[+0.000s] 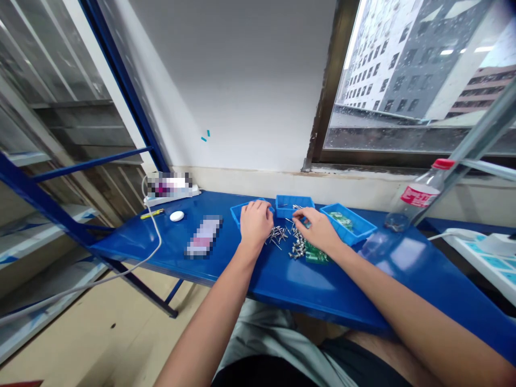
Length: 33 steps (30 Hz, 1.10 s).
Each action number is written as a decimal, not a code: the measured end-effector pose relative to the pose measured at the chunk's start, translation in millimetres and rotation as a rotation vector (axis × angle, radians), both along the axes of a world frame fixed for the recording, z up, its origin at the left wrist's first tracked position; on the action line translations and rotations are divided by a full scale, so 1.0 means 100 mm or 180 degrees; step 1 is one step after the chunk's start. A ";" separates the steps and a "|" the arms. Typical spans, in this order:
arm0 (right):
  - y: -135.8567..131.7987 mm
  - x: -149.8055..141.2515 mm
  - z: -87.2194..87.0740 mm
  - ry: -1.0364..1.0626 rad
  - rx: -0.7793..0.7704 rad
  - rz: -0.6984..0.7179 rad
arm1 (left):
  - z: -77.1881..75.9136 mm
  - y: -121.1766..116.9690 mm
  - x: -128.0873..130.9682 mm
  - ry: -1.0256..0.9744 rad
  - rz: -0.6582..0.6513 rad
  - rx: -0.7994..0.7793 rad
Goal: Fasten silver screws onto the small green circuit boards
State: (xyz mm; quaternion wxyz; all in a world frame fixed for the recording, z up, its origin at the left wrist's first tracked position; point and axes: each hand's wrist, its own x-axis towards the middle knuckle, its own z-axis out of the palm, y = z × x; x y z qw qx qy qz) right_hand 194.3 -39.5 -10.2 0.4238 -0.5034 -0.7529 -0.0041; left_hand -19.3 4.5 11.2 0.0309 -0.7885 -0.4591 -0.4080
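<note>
My left hand (257,219) is over the left blue bin (236,213), its fingers curled together and pointing down. Whatever those fingertips hold is hidden. Beside it on the table lies a loose pile of long thin metal screws or pins (277,235). My right hand (315,228) hovers at the front of the middle blue bin (293,200), thumb and fingers drawn together; anything between them is too small to make out. Under that hand sit small silver metal pieces (297,246) and several green pieces (316,255). More green pieces (339,219) lie in the right blue bin (363,232).
A clear bottle with a red cap (417,196) stands at the right, by a metal bar. On the blue table (169,258) at the left are a blurred flat phone-like item (205,236), a white oval object (176,216), a yellow tool (152,214) and a white cable (155,236).
</note>
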 end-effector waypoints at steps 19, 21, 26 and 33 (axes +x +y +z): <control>0.03 -0.06 -0.05 -0.0669 -0.0394 0.0430 | -0.09 0.00 0.17 -0.0423 -0.0983 -0.0633; 0.03 -0.06 -0.06 -0.0211 -0.0351 0.0317 | -0.10 -0.01 0.18 -0.0506 -0.0972 -0.0762; 0.04 -0.05 -0.06 0.1009 -0.0376 0.0166 | -0.10 -0.04 0.19 -0.0775 -0.1164 -0.1280; 0.06 0.02 -0.04 0.0030 -0.0141 0.0163 | -0.12 -0.03 0.21 -0.0660 -0.1206 -0.1295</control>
